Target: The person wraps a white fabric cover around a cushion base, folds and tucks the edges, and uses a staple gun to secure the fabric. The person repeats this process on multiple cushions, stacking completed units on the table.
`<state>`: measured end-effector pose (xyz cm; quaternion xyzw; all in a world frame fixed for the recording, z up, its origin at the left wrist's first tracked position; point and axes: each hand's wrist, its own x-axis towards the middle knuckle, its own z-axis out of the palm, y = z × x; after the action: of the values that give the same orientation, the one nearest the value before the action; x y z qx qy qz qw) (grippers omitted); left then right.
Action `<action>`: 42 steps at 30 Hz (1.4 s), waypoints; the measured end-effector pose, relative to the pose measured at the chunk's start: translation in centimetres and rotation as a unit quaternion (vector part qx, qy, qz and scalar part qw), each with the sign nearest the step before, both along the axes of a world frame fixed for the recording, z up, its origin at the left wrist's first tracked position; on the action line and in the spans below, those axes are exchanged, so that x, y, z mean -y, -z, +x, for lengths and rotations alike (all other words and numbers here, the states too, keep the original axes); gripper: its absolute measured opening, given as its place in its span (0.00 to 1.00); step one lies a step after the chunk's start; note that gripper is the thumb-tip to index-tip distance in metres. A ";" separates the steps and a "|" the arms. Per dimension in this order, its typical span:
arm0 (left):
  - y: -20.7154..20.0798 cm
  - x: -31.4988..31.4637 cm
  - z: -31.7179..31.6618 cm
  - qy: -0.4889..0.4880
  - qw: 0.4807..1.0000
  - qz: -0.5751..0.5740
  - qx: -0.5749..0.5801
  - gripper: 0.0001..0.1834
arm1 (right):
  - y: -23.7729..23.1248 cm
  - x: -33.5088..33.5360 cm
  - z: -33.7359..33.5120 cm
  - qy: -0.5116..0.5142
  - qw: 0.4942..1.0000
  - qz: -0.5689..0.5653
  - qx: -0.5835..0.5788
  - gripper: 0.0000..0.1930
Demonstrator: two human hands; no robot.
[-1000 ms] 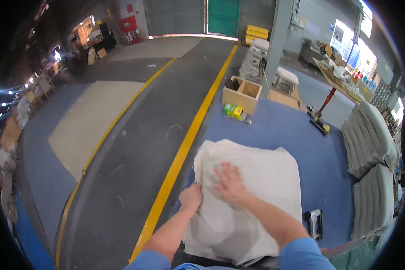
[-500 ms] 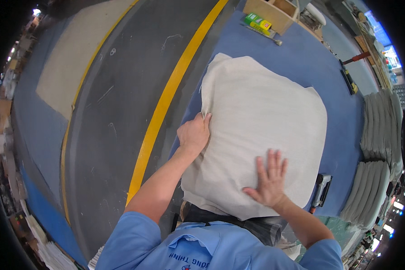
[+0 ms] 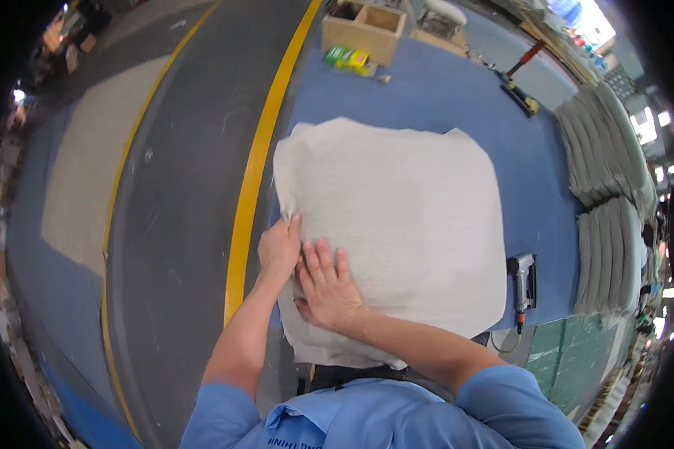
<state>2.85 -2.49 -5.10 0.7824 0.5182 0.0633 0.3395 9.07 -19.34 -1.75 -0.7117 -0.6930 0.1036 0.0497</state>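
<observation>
A light beige fabric piece [image 3: 404,202], roughly square with rounded corners, lies over the blue tabletop in front of me. It looks like a cover over a cushion or panel, but what is beneath stays hidden. At its left edge my left hand [image 3: 280,251] pinches the gathered cloth between thumb and fingers. Close beside it my right hand [image 3: 326,288] rests on the fabric near that same edge, palm down, fingers apart. On the table to the right of the fabric lies a silver and black staple gun [image 3: 523,280] with a hose.
A wooden compartment box [image 3: 361,37] stands at the far end of the blue table [image 3: 419,90], a green-yellow box [image 3: 347,58] before it. Another black tool [image 3: 518,99] lies far right. Stacked grey padded cushions [image 3: 606,254] line the right edge. A yellow floor line [image 3: 258,165] runs left.
My right hand has slid left across the fabric to beside my left hand. The left hand keeps its pinch on the edge. The whole view has shifted.
</observation>
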 end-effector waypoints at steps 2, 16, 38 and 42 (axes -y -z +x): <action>-0.1 0.4 0.2 0.015 0.998 0.039 -0.045 0.30 | -0.7 0.5 0.6 -0.001 0.998 0.037 -0.056 0.47; -0.1 1.2 1.4 0.069 0.981 0.127 -0.132 0.27 | -5.1 17.7 26.0 0.208 0.973 -0.048 0.086 0.56; 0.7 1.4 1.0 0.044 0.985 0.135 -0.099 0.25 | -1.6 -12.4 15.6 0.050 0.997 0.038 -0.039 0.37; -0.4 1.9 1.3 0.059 0.980 0.154 -0.111 0.25 | -2.0 -3.1 22.9 0.281 0.943 0.147 -0.097 0.35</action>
<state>4.17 -4.34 -4.70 0.8570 0.4891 0.0351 0.1582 31.92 -16.20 0.25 -0.8489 -0.4640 0.0509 0.2481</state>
